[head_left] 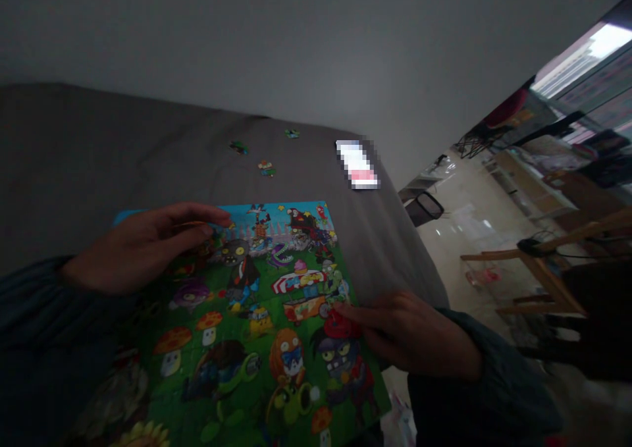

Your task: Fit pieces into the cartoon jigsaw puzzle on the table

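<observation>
- The puzzle point(257, 315), flat, light and prone to parting at its seams, lies nearest on the grey table point(74, 157); its edges are best gripped.
- The right hand point(409, 332) is pressed flat on its right edge, empty.
- The left hand point(148, 243) rests on its top left, fingers loosely together; whether anything is held cannot be told.
- Three loose pieces point(266, 168) lie beyond.

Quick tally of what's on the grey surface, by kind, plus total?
Puzzle board, with left hand resting on its top-left part and right hand at its right edge: 1
Loose puzzle pieces beyond the board: 3
Blurred white and pink item, kind unclear: 1
Total: 5
</observation>
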Demonstrator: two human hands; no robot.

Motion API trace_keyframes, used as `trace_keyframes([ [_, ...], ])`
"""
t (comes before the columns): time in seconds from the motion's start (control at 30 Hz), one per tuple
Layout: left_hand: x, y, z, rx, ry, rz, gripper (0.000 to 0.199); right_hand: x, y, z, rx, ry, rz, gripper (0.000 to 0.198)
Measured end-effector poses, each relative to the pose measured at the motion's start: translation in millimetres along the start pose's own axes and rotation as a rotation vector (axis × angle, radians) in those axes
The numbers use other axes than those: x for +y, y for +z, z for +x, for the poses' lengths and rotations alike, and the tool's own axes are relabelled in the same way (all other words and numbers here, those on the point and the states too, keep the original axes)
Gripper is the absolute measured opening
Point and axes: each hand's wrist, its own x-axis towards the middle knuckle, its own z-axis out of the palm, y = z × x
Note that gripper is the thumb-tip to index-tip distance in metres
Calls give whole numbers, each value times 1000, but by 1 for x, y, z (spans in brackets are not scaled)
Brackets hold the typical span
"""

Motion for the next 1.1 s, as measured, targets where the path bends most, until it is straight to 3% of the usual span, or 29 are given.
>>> trace_keyframes([
  [0.27,1,4,-4,-11,47,-44,37,-17,19,-12,118,65,-179,46],
  [0.53,3,5,-5,-17,60,7,40,-17,11,-1,178,202,-53,36],
  [0.7,3,5,-6,-24,79,-20,36,-14,9,3,136,165,-136,39],
  [1.03,2,6,-6,-45,85,-31,35,-11,15,2,185,-16,-310,33],
  [1.1,3,5,-7,-34,83,-20,34,-18,19,0,190,3,-343,35],
])
